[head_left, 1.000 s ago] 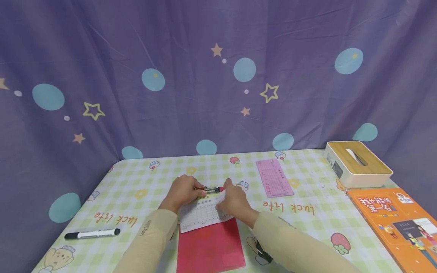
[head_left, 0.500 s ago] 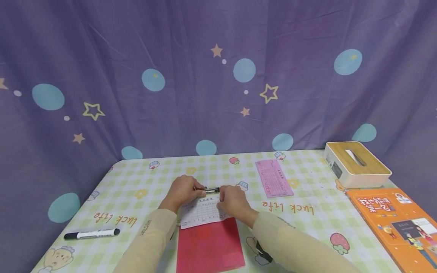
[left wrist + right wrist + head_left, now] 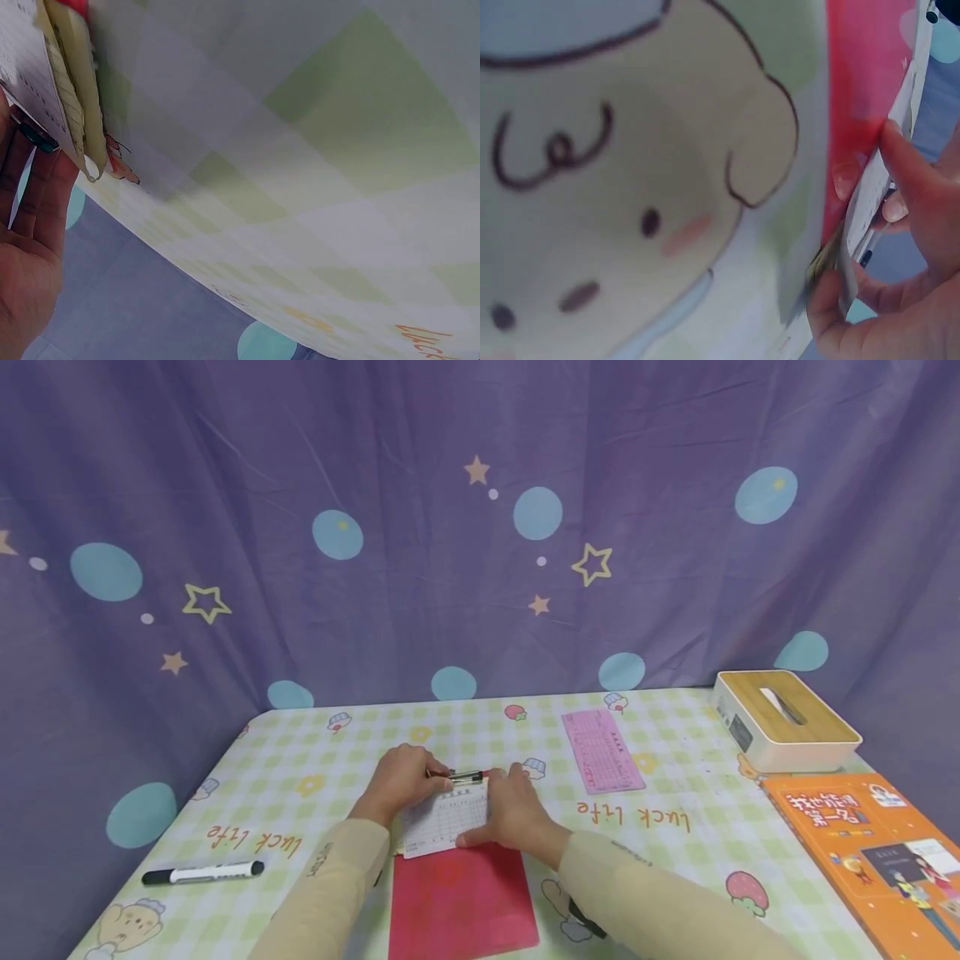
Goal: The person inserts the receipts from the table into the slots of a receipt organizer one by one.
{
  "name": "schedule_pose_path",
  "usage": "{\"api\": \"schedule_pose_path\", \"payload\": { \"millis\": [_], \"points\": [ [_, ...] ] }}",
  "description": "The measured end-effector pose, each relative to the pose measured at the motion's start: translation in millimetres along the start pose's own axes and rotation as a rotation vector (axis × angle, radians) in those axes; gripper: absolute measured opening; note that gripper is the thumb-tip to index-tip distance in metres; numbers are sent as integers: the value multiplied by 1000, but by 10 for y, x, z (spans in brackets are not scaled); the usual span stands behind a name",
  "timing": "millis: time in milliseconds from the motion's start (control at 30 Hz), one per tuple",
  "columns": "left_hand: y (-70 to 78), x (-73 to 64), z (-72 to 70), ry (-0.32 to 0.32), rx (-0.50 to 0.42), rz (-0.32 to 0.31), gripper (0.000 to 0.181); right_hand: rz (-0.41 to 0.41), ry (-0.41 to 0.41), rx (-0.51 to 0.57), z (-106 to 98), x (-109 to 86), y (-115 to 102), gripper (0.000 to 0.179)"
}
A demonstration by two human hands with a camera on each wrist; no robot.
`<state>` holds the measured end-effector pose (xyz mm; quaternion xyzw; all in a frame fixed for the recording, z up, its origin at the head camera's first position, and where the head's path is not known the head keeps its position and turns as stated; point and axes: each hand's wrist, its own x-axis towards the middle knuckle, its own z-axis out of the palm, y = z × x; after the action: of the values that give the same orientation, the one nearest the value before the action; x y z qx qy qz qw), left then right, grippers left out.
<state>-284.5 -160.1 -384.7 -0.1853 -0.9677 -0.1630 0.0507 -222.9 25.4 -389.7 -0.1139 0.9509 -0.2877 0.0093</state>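
A red folder (image 3: pixel 463 902) with a metal clip (image 3: pixel 468 777) at its far end lies at the middle front of the table. On its upper part rests a stack of white printed slips (image 3: pixel 444 821), with yellowish sheets beneath that show in the left wrist view. My left hand (image 3: pixel 405 781) pinches the clip end at the left with thumb and fingers. Along the right edge of the slips, my right hand (image 3: pixel 513 810) grips them, thumb on the printed face near the bottom corner. In the right wrist view its fingers bend round the edge of the slips (image 3: pixel 866 202).
A pink printed slip (image 3: pixel 603 752) lies behind to the right. A tissue box (image 3: pixel 787 722) and an orange book (image 3: pixel 862 852) occupy the right side. A marker (image 3: pixel 202 873) lies at left. One dark object (image 3: pixel 588 920) is partly hidden by my right sleeve.
The slips have slid slightly up toward the clip, their lower edge now higher on the folder. My right hand has shifted its hold, its thumb now lower on the slips. The left hand stays put.
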Motion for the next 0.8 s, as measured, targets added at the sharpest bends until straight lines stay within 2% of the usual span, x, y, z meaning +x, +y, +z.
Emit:
{"api": "schedule_pose_path", "payload": {
  "millis": [300, 633, 800],
  "points": [
    [12, -13, -3, 12, -8, 11, 16, 31, 80, -193, 85, 60, -39, 88],
    [-23, -14, 17, 26, -2, 26, 17, 22, 120, -226, 126, 150, -36, 82],
    [-8, -8, 11, 25, 11, 19, 18, 24, 110, -251, 119, 159, -48, 82]
  ]
}}
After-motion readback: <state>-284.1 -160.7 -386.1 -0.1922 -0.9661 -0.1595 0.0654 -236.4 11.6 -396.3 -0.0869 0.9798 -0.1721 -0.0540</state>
